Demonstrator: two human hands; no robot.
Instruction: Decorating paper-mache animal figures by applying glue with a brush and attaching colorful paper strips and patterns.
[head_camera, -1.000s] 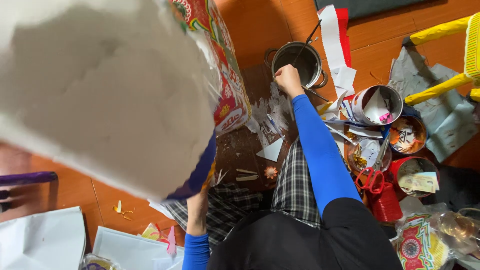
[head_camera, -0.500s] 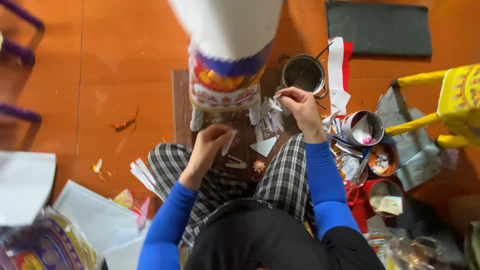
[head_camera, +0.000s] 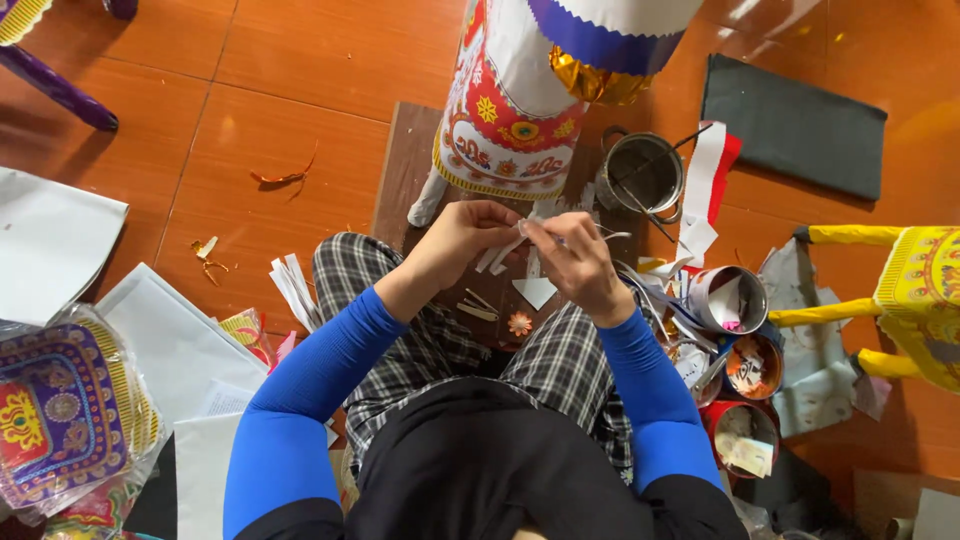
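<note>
My left hand (head_camera: 462, 240) and my right hand (head_camera: 575, 262) meet over my lap, both pinching a few narrow white paper strips (head_camera: 503, 254) between the fingertips. A large paper figure (head_camera: 505, 110) with red, white and yellow ornament and a blue scalloped band stands just beyond my hands on a dark wooden board (head_camera: 400, 180). A white paper triangle (head_camera: 536, 291) and a small orange flower cutout (head_camera: 519, 323) lie under my hands. Both my sleeves are blue and my trousers are checked.
A metal pot (head_camera: 642, 172) with a stick stands right of the figure. Several round tins (head_camera: 733, 300) with paper scraps sit at the right, beside a yellow paper figure (head_camera: 905, 290). A dark mat (head_camera: 795, 125) lies far right. White sheets (head_camera: 50, 240) and wrapped ornamented paper (head_camera: 60, 420) lie left.
My right hand has come back from the pot toward my left hand, and both now hold the paper strips. The view has tilted down, so the paper figure sits farther up.
</note>
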